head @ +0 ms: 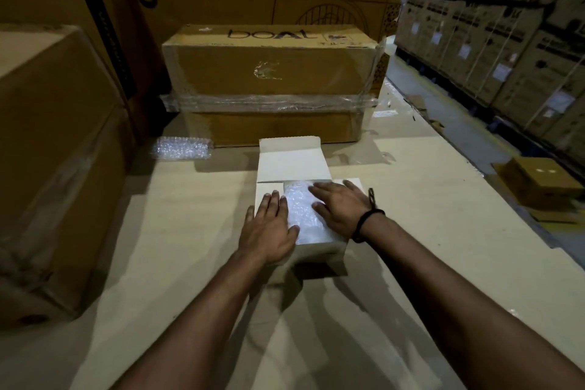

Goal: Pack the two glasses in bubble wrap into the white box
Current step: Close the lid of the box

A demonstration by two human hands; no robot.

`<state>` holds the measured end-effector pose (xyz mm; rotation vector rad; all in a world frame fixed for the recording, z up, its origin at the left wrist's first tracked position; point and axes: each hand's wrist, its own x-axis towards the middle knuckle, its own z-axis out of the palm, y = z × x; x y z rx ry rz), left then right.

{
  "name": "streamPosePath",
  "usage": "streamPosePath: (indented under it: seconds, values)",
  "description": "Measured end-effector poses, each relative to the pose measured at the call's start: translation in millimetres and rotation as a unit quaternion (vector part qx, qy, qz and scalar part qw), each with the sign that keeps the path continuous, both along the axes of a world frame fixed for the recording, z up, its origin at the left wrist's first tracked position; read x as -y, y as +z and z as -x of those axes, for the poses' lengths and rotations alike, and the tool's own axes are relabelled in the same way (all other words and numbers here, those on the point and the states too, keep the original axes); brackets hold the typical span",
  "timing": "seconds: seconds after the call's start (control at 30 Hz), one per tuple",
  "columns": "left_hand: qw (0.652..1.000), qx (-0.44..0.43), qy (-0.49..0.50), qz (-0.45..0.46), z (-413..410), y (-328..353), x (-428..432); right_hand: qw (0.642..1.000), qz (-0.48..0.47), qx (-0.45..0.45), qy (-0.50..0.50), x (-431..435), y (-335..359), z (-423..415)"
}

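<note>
While the white box (321, 251) stands open with its lid flap (292, 165) raised, a shiny bubble-wrapped bundle (300, 215) sits inside it between the two grips. The left grip (270, 226) and right grip (338, 209) lie flat, fingers straight, on the side flaps (264, 191), gripping nothing.

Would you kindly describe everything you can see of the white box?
The white box is a small plain cardboard carton standing upright on a cardboard-covered surface. Its top is open, the rear lid flap raised and leaning away. Bubble wrap fills the opening. The left hand and right hand lie flat across its top, fingers straight.
</note>
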<state>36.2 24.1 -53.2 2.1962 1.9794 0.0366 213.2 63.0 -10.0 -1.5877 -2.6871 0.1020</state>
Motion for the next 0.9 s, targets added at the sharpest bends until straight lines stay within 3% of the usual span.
streamPosePath:
  seconds: [0.2,0.33,0.5,0.77,0.83,0.9]
  values:
    - [1.0,0.021,-0.001,-0.02,3.0,-2.0,1.6,0.989,0.091,0.114,0.008,-29.2,-29.3,37.3]
    - [0.999,0.028,0.004,-0.024,3.3,-2.6,1.1,0.987,0.109,0.119,0.013,-30.3,-26.3,38.1]
    - [0.999,0.028,0.005,-0.027,4.1,-4.5,-0.5,0.994,0.017,0.1,-0.033,-6.7,-22.8,15.6]
    - [1.0,0.021,0.003,-0.021,3.9,-5.1,0.0,0.987,0.082,0.133,-0.029,4.4,-30.0,10.1]
    - [1.0,0.023,0.001,-0.021,4.3,-5.0,0.3,0.995,0.022,0.093,-0.023,12.3,-22.3,2.8]
    - [0.999,0.028,-0.001,-0.018,4.7,-4.8,0.1,0.994,-0.082,-0.029,-0.07,21.0,-16.3,-11.6]
